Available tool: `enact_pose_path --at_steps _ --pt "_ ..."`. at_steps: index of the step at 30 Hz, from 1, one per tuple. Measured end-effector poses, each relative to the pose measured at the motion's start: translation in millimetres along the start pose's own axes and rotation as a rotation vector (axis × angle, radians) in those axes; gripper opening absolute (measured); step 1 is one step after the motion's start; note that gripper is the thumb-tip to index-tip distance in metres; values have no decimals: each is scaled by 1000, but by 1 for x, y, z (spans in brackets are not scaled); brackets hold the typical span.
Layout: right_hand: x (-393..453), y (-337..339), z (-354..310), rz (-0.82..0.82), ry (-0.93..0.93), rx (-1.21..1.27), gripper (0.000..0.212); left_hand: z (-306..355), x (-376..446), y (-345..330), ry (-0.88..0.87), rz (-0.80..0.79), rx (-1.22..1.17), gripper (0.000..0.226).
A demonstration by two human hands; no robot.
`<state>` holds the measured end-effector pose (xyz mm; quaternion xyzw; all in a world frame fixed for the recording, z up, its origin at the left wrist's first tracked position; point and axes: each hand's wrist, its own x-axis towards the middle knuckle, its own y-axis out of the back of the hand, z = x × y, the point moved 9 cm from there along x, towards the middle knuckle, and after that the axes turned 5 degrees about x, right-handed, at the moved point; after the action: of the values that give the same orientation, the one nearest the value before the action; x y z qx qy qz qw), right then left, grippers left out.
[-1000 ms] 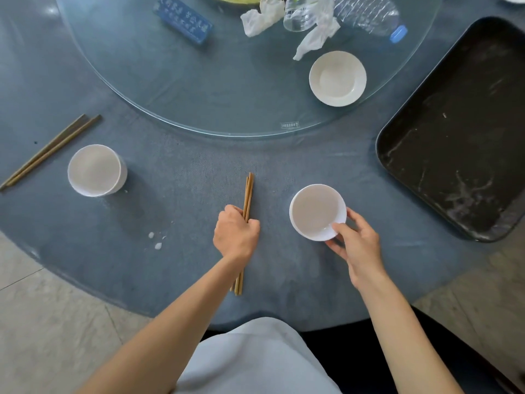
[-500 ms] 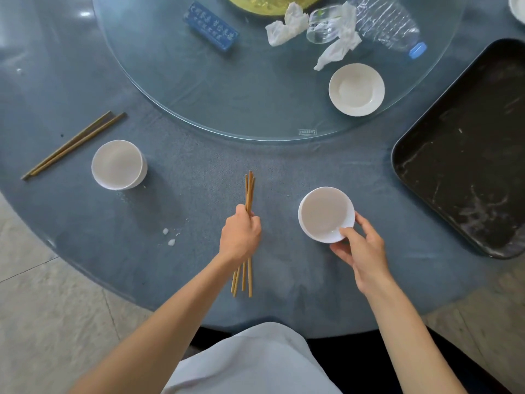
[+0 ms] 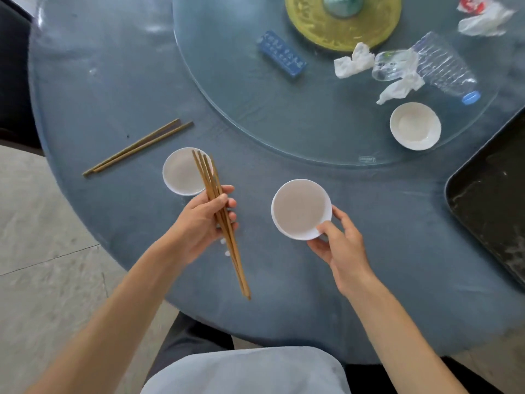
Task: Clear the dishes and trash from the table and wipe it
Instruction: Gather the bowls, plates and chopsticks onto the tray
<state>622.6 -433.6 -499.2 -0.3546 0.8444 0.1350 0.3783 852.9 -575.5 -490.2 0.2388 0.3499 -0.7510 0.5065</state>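
Lying near the table's (image 3: 284, 294) left edge was a loose pair of chopsticks (image 3: 138, 147), with a white bowl (image 3: 181, 173) just beside them. Your left hand (image 3: 199, 223) held a bundle of chopsticks (image 3: 220, 220) above the table, grip curled around its middle, tips crossing over that bowl. Your right hand (image 3: 338, 245) pinched the near rim of a second white bowl (image 3: 300, 209), thumb on top. On the glass turntable (image 3: 255, 109) lay crumpled tissues (image 3: 353, 64), a plastic bottle (image 3: 437, 66) and a small dish (image 3: 415, 130). A black tray (image 3: 494, 200) sat at the right edge.
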Motion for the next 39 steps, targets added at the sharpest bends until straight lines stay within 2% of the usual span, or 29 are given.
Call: enact_pose_path --at_steps 3,7,15,19,24,33,39 --pt "-9 -57 0 -31 -5 7 41 44 -3 47 -67 -24 -4 22" --pt "-15 -132 0 -25 21 45 43 101 12 128 -157 27 96 20" --pt "-21 -249 11 4 44 -12 44 150 83 267 -164 306 635 15" --pt "-17 -269 17 77 27 -82 42 156 114 272 -199 310 1008 16" --pt "-14 -275 20 142 25 -102 42 160 135 247 -294 264 1294 21" --pt "1 -270 33 186 11 -26 46 165 151 241 -373 280 1507 12" --pt "10 -263 47 202 -2 -17 48 162 160 232 -314 344 1655 18"
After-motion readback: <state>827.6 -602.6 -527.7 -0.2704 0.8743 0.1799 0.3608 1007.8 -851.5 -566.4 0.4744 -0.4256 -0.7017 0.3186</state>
